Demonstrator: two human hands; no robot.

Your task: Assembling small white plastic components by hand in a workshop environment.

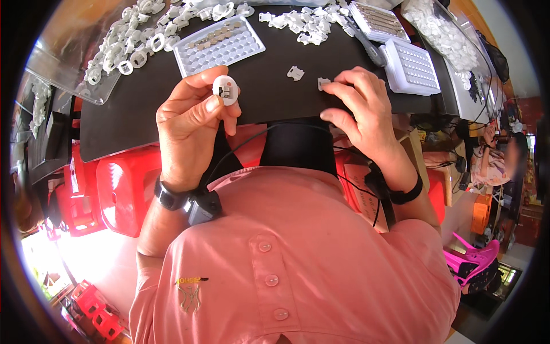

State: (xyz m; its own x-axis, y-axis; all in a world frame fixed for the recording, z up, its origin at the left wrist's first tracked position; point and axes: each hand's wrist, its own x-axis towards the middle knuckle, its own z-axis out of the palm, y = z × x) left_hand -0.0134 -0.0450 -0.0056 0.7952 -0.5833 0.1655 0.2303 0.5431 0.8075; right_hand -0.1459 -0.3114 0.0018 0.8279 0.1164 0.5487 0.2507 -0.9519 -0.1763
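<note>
Between the thumb and fingers of my left hand (192,123) is a round white plastic housing (229,90), raised above the near edge of the black table (263,97). Its face, with a slotted middle and a dark spot, is turned up. My right hand (366,109) hovers over the table with its thumb and fingers apart. The index fingertip is at a small white plastic clip (322,83), seemingly touching it. Another small white clip (295,73) lies alone to the left of that one.
A white tray of round pockets (243,49), partly filled with metal discs, lies beyond my left hand. Loose round white housings (138,59) and a pile of white clips (309,26) lie farther back. Stacked white trays (413,67) and a dark-handled tool (366,43) sit right.
</note>
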